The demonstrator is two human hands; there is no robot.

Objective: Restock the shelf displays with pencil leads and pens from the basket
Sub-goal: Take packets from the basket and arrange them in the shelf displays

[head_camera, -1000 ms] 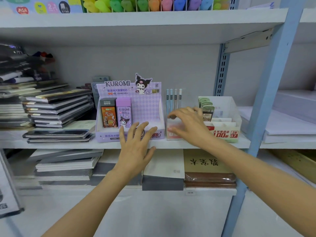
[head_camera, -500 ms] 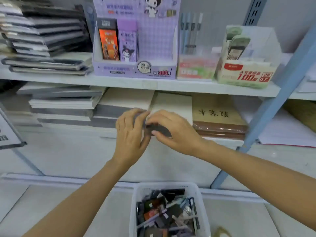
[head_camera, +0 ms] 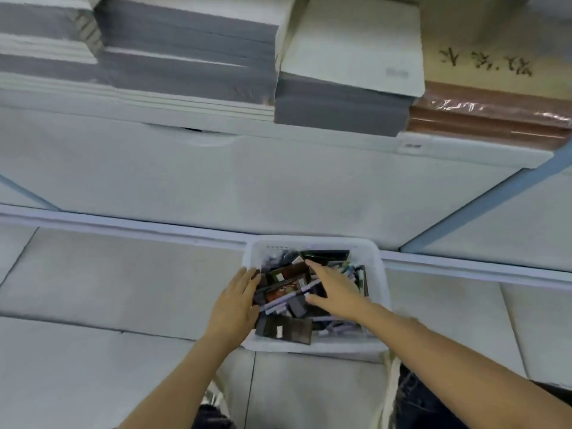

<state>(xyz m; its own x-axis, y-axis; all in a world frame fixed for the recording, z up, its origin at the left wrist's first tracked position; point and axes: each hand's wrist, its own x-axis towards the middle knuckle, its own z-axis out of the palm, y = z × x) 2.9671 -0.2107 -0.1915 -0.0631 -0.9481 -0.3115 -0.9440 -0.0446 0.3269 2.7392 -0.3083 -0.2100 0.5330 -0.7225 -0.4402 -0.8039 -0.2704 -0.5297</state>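
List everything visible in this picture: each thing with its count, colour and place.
basket: one, white, on the floor below the shelf
packs: several, mostly dark, too jumbled to count, in the basket
pens: several, pale lilac, among the packs
notebook stacks: several, grey and white, shelf, left
pad stack: one, white cover over grey edges, shelf, centre
wrapped books: one stack, brown, shelf, right
shelf: one, white, across the top
upright: one, blue, right
floor tiles: several, pale grey, bottom
left hand: one, fingers straight, at the basket's left edge
right hand: one, fingers spread over the packs

Left grip (head_camera: 236, 300) flat, fingers straight together; right grip (head_camera: 335, 292) splayed, thumb out; both forearms stretched forward, down.
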